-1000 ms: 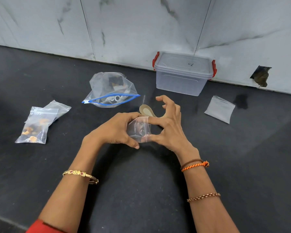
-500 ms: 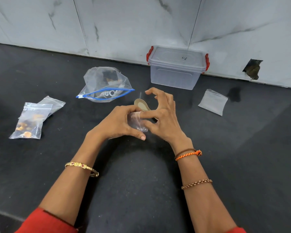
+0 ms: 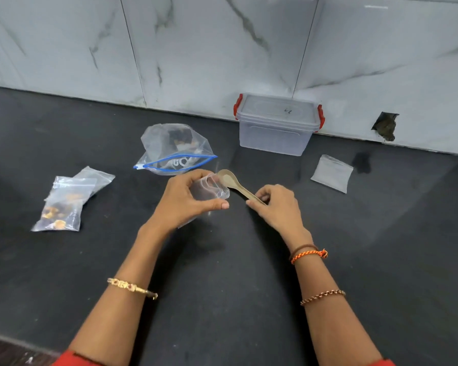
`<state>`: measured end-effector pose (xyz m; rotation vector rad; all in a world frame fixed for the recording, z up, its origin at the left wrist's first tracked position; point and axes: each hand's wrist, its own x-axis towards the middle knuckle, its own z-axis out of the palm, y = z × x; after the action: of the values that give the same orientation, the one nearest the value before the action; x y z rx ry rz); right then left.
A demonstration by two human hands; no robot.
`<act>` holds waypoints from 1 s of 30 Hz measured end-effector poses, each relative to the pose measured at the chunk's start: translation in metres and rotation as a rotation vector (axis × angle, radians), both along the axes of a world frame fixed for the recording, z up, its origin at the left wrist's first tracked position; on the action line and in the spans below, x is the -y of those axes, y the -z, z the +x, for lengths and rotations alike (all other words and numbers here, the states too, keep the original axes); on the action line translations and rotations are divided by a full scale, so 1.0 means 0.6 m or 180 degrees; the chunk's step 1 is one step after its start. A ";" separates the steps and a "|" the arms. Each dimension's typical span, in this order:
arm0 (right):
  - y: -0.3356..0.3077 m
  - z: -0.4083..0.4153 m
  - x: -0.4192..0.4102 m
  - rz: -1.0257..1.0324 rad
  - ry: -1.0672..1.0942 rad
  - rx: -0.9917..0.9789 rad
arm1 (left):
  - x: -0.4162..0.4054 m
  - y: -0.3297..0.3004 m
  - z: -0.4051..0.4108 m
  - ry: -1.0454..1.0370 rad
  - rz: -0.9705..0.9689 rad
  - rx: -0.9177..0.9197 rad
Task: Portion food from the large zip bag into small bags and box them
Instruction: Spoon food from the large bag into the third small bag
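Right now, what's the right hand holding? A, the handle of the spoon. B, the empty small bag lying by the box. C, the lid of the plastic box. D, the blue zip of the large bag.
A: the right hand pinches the handle end of the spoon, whose bowl points toward the small bag held open in the left hand.

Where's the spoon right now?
In the head view, the spoon is at centre: its handle is pinched by the right hand, its bowl beside the small bag held in the left hand.
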<state>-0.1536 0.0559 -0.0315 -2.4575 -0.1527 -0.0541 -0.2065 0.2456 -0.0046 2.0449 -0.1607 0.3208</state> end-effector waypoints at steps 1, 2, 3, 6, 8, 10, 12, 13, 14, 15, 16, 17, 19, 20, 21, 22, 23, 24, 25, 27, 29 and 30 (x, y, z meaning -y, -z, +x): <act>0.000 0.000 -0.003 -0.0050 0.0025 0.0031 | -0.005 -0.001 0.001 0.0009 -0.0004 0.0016; 0.000 0.000 -0.006 -0.0011 0.0081 0.0054 | -0.012 -0.002 0.001 0.0007 0.0001 0.0036; 0.001 -0.001 -0.007 0.0099 0.0163 0.0069 | -0.017 -0.002 0.001 -0.0019 0.0012 0.0039; 0.001 0.001 -0.008 0.0654 0.0447 0.0199 | -0.031 0.000 -0.002 -0.0216 0.0180 0.0017; -0.006 0.005 -0.013 0.1107 0.0493 0.0348 | -0.046 -0.003 -0.003 -0.0362 0.0296 0.0017; -0.011 0.006 -0.021 0.1444 0.0340 0.0489 | -0.067 -0.006 -0.004 -0.0615 0.0354 0.0027; -0.011 0.007 -0.034 0.1593 0.0181 0.0616 | -0.089 -0.009 -0.005 -0.0837 0.0532 0.0017; -0.007 0.006 -0.039 0.1590 0.0139 0.0716 | -0.097 -0.009 -0.005 -0.0921 0.0634 -0.0031; -0.004 0.005 -0.048 0.1548 0.0084 0.0862 | -0.109 -0.011 -0.005 -0.0997 0.0711 -0.0078; 0.001 0.003 -0.055 0.1471 0.0006 0.1042 | -0.118 -0.012 -0.004 -0.1057 0.0735 -0.0161; 0.006 0.002 -0.062 0.1369 -0.0102 0.1271 | -0.123 -0.014 -0.003 -0.1115 0.0712 -0.0261; 0.009 0.002 -0.069 0.1255 -0.0239 0.1531 | -0.128 -0.018 -0.001 -0.1152 0.0658 -0.0361; 0.012 0.003 -0.082 0.1081 -0.0380 0.2025 | -0.133 -0.024 0.006 -0.1113 0.0547 -0.0624; 0.012 0.003 -0.088 0.1027 -0.0358 0.2206 | -0.133 -0.025 0.011 -0.1114 0.0486 -0.0724; 0.012 0.005 -0.094 0.0974 -0.0296 0.2361 | -0.133 -0.027 0.016 -0.1125 0.0398 -0.0758; 0.013 0.009 -0.102 0.0898 -0.0227 0.2499 | -0.134 -0.028 0.019 -0.1126 0.0313 -0.0743; 0.013 0.012 -0.111 0.0794 -0.0169 0.2609 | -0.134 -0.029 0.020 -0.1113 0.0257 -0.0737; 0.014 0.016 -0.121 0.0670 -0.0122 0.2689 | -0.134 -0.029 0.022 -0.1095 0.0215 -0.0745; 0.014 0.020 -0.130 0.0532 -0.0089 0.2749 | -0.135 -0.029 0.024 -0.1086 0.0179 -0.0772; 0.014 0.027 -0.148 0.0196 -0.0016 0.2854 | -0.137 -0.029 0.024 -0.1049 0.0150 -0.0795; 0.010 0.031 -0.160 -0.0087 0.0068 0.2917 | -0.139 -0.031 0.024 -0.1032 0.0156 -0.0804; 0.007 0.031 -0.164 -0.0176 0.0110 0.2938 | -0.140 -0.032 0.025 -0.1020 0.0150 -0.0792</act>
<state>-0.1348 0.1543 -0.0360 -2.2984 -0.5058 -1.2039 -0.1917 0.3295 0.0145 2.1368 0.3178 0.2575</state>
